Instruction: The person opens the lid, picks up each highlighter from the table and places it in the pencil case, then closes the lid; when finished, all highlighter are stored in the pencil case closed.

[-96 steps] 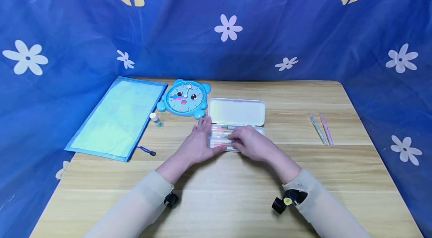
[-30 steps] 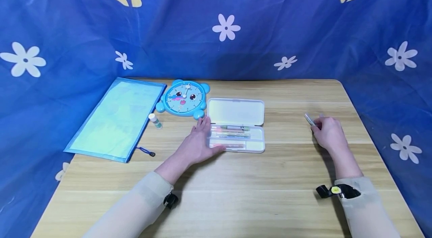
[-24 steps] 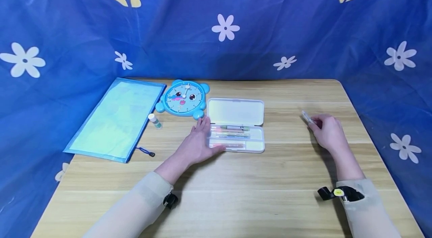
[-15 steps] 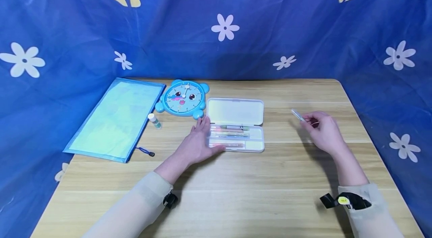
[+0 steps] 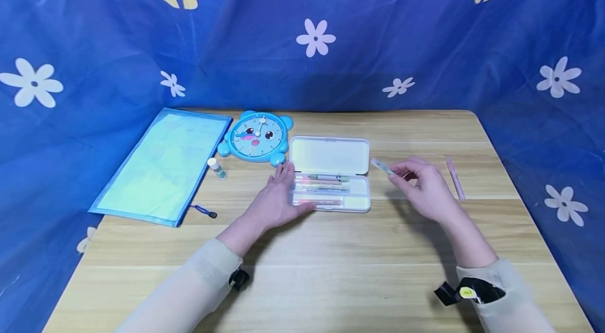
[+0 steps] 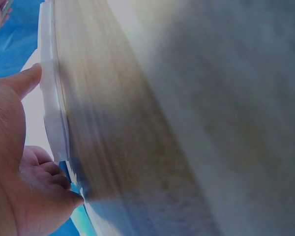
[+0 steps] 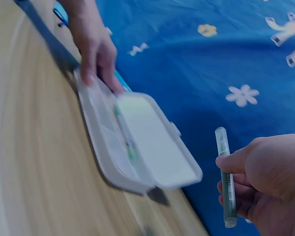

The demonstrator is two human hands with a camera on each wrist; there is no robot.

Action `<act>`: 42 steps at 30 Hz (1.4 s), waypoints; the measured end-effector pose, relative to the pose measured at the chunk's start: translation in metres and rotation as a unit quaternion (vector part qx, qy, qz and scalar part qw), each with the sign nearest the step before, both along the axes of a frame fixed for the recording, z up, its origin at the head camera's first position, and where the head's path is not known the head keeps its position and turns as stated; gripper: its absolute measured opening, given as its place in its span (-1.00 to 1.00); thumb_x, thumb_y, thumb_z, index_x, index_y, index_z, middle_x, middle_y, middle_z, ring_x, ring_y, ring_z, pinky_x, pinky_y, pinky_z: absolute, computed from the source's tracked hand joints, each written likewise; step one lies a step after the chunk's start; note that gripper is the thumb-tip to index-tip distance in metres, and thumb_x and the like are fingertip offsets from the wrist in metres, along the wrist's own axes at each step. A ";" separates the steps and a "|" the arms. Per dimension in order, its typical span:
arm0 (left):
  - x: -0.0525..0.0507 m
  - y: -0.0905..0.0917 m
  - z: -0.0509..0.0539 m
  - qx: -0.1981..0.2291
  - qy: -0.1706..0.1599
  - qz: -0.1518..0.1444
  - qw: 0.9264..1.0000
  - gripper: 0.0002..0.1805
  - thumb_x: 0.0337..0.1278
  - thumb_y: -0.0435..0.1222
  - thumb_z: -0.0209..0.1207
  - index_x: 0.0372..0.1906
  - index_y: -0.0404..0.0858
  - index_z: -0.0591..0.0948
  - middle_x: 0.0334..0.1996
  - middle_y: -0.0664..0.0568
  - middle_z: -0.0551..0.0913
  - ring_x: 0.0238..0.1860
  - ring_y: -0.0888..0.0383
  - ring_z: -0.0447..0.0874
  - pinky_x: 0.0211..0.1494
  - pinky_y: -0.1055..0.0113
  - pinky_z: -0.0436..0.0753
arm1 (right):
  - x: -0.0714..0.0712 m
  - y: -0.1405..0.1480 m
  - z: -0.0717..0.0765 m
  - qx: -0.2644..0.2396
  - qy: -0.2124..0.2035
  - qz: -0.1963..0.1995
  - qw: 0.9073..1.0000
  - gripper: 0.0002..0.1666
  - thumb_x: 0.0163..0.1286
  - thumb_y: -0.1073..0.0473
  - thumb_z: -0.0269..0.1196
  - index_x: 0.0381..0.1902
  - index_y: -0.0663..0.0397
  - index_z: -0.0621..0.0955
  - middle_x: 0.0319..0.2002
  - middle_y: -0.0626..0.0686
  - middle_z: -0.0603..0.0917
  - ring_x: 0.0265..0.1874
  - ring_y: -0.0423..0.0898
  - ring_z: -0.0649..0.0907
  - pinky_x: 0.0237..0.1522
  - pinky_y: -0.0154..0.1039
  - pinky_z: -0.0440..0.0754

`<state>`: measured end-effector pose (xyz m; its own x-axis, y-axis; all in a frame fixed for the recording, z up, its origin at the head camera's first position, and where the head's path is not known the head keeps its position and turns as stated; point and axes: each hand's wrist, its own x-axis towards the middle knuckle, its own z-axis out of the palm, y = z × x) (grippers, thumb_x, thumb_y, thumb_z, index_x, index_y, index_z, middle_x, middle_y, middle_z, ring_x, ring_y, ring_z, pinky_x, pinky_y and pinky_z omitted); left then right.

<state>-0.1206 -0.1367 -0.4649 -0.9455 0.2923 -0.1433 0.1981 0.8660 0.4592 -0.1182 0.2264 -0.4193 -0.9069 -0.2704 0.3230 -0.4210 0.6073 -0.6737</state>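
Note:
A white pencil case [image 5: 356,203] lies with its lid [image 5: 329,155] folded back at the middle of the table. Several pens [image 5: 328,189] are in its compartments. My left hand [image 5: 279,201] rests at the case's left end, thumb against the front wall and fingers extended along the left side. To the right of the case, my right hand [image 5: 425,191] pinches a slim grey-green marker pen [image 7: 228,196] between thumb and fingers, above the table. The marker's clear end points toward the case. In the left wrist view, the thumb [image 6: 27,81] touches the case's side.
A pink pen [image 5: 455,179] lies on the table at the right. Left of the case are a blue toy clock [image 5: 257,136], a small white-capped bottle [image 5: 217,168] and a blue mesh zip pouch [image 5: 163,165]. A blue flowered cloth [image 5: 359,70] hangs behind the table.
My right hand left the case, took the grey-green marker pen from beside the pink pen, lifted it and carried it left toward the case. The left hand has stayed at the case.

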 end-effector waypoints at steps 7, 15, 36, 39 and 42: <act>0.000 -0.001 -0.001 0.002 -0.002 0.001 1.000 0.40 0.13 0.44 0.28 0.69 -0.38 -0.11 0.70 -0.20 -0.15 0.69 -0.13 -0.28 0.67 -0.01 -0.03 | -0.005 -0.036 -0.005 0.010 -0.006 0.082 0.997 -0.83 0.43 0.35 0.41 -0.05 0.19 0.80 -0.18 -0.03 0.76 -0.30 -0.17 0.71 -0.27 -0.22 0.73; 0.000 -0.001 -0.003 0.002 0.004 0.001 1.000 0.39 0.13 0.42 0.29 0.69 -0.40 -0.09 0.70 -0.22 -0.13 0.69 -0.14 -0.27 0.68 0.00 -0.03 | -0.016 -0.082 -0.008 0.022 -0.016 0.140 0.990 -0.85 0.44 0.30 0.42 -0.06 0.15 0.81 -0.21 -0.07 0.76 -0.23 -0.21 0.70 -0.14 -0.16 0.72; 0.000 -0.002 0.000 0.008 0.011 -0.013 1.000 0.36 0.17 0.36 0.32 0.68 -0.43 -0.09 0.69 -0.24 -0.11 0.69 -0.17 -0.25 0.67 -0.05 0.00 | -0.025 -0.151 -0.029 0.157 -0.017 0.227 0.961 -0.82 0.44 0.30 0.42 -0.05 0.22 0.82 -0.22 -0.01 0.67 -0.20 -0.09 0.66 -0.02 -0.11 0.68; -0.001 -0.002 0.000 0.011 0.014 -0.013 1.000 0.36 0.16 0.34 0.34 0.68 -0.44 -0.08 0.69 -0.25 -0.10 0.68 -0.18 -0.23 0.67 -0.06 0.01 | -0.025 -0.152 -0.033 0.161 0.000 0.233 0.959 -0.83 0.42 0.31 0.43 -0.06 0.22 0.83 -0.22 0.01 0.66 -0.19 -0.07 0.66 -0.01 -0.09 0.67; -0.001 -0.001 -0.001 0.014 0.016 -0.013 1.000 0.36 0.16 0.32 0.36 0.67 -0.44 -0.08 0.68 -0.25 -0.10 0.68 -0.18 -0.23 0.67 -0.06 0.01 | -0.024 -0.153 -0.036 0.162 0.011 0.234 0.959 -0.83 0.42 0.30 0.43 -0.07 0.21 0.83 -0.23 0.00 0.64 -0.18 -0.06 0.64 -0.01 -0.10 0.66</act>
